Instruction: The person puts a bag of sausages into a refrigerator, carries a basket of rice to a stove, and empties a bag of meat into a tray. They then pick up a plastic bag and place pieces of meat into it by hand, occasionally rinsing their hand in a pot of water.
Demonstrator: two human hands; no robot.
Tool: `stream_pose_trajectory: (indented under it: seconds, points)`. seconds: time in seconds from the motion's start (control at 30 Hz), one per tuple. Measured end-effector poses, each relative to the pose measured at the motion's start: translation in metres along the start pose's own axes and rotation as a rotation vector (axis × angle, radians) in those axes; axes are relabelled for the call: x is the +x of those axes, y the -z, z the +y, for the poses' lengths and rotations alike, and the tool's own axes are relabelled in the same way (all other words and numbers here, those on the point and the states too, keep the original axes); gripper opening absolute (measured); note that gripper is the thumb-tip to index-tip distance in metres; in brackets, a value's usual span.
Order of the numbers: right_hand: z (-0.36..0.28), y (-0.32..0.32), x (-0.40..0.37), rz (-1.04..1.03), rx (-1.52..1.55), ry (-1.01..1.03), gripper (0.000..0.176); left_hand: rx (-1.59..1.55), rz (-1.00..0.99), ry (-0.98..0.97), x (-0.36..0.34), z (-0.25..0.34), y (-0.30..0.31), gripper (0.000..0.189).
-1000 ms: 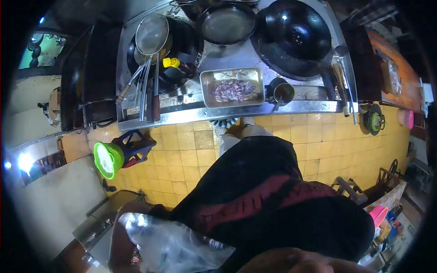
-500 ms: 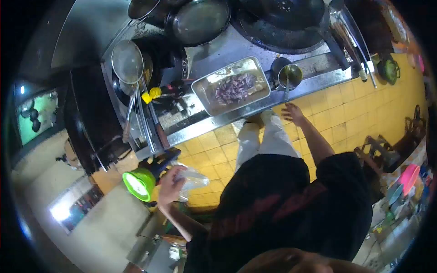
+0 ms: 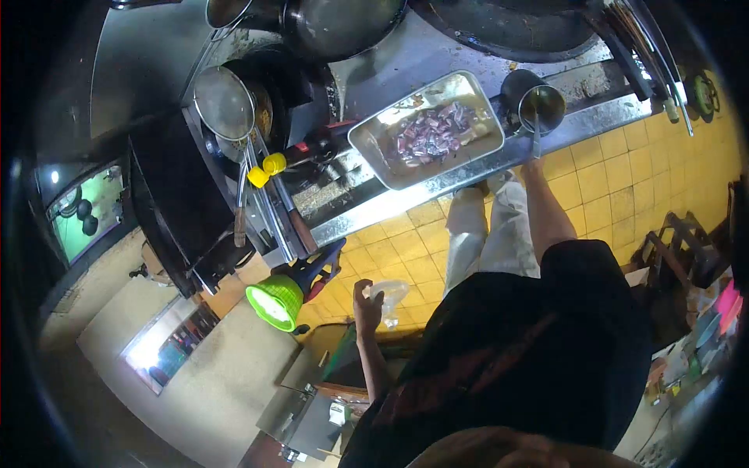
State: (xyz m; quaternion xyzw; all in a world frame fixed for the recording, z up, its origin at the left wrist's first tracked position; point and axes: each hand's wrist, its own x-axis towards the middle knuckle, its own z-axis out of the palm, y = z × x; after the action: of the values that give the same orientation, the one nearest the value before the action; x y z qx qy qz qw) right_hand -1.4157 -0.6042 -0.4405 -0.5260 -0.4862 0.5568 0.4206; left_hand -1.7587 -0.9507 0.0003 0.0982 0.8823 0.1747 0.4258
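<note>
Many yellow tiles [image 3: 601, 168] border the metal counter [image 3: 421, 56].

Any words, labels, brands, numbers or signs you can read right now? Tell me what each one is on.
None can be read for certain.
Black shirt: reddish print across the front, too dark and blurred to read.
Dark bottle with a yellow cap: a red patch, perhaps a label, too small to read.
Clear plastic bag in the left hand: no lettering I can make out.
</note>
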Motion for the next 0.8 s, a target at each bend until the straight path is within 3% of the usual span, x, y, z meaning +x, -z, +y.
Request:
stream_pose_trajectory:
  seconds: [0.03,0.1,0.13,0.2,0.23,0.3,0.33,0.4,0.43,0.5,0.53,0.6,0.63,0.7,0.73,0.8]
  points:
    - [0.002,0.008,0.003,-0.005,0.001,-0.002,0.037,-0.015,0.024,-0.058,-0.002,-0.002,-0.003,0.034]
    - [0.002,0.033,0.011,-0.050,-0.331,-0.318,0.036,-0.097,0.031,-0.117,-0.010,0.003,-0.004,0.034]
    - [0.016,0.039,0.014,-0.052,-0.336,-0.309,0.036,-0.107,0.032,-0.120,-0.008,0.005,-0.007,0.034]
    - [0.052,0.038,-0.002,-0.173,0.066,-0.460,0.033,-0.153,-0.010,-0.123,-0.009,0.006,-0.008,0.031]
    - [0.044,0.031,0.000,-0.180,0.065,-0.454,0.033,-0.159,-0.004,-0.126,-0.007,0.009,-0.010,0.031]
    - [0.012,0.005,-0.004,-0.467,0.450,-0.564,0.032,-0.221,0.000,-0.152,-0.005,0.011,-0.012,0.033]
    - [0.000,-0.001,0.000,-0.472,0.452,-0.563,0.032,-0.222,0.006,-0.152,-0.005,0.016,-0.014,0.033]
    - [-0.024,-0.012,0.009,-0.210,1.123,-0.804,0.037,-0.267,0.052,-0.157,-0.006,0.027,-0.019,0.032]
    - [-0.047,-0.018,0.007,-0.213,1.126,-0.807,0.037,-0.265,0.056,-0.156,-0.004,0.026,-0.019,0.032]
    - [-0.094,-0.022,-0.007,-0.183,0.201,0.004,0.035,-0.184,0.037,-0.100,-0.002,0.021,-0.021,0.030]
    - [-0.091,-0.022,-0.006,-0.185,0.203,0.005,0.035,-0.185,0.040,-0.100,-0.001,0.024,-0.023,0.030]
    - [-0.085,-0.021,-0.013,0.377,0.123,-0.849,0.037,-0.282,0.063,-0.064,-0.004,0.028,-0.023,0.023]
    - [-0.095,-0.021,-0.014,0.376,0.121,-0.848,0.037,-0.284,0.063,-0.064,-0.006,0.034,-0.024,0.023]
    - [-0.126,-0.025,-0.015,0.238,0.780,-1.221,0.034,-0.336,0.112,-0.069,-0.008,0.045,-0.027,0.016]
    - [-0.126,-0.025,-0.015,0.233,0.777,-1.222,0.034,-0.340,0.115,-0.068,-0.006,0.048,-0.028,0.016]
    - [-0.126,-0.028,-0.015,-0.027,0.940,-1.004,0.032,-0.357,0.148,-0.056,-0.002,0.051,-0.030,0.010]
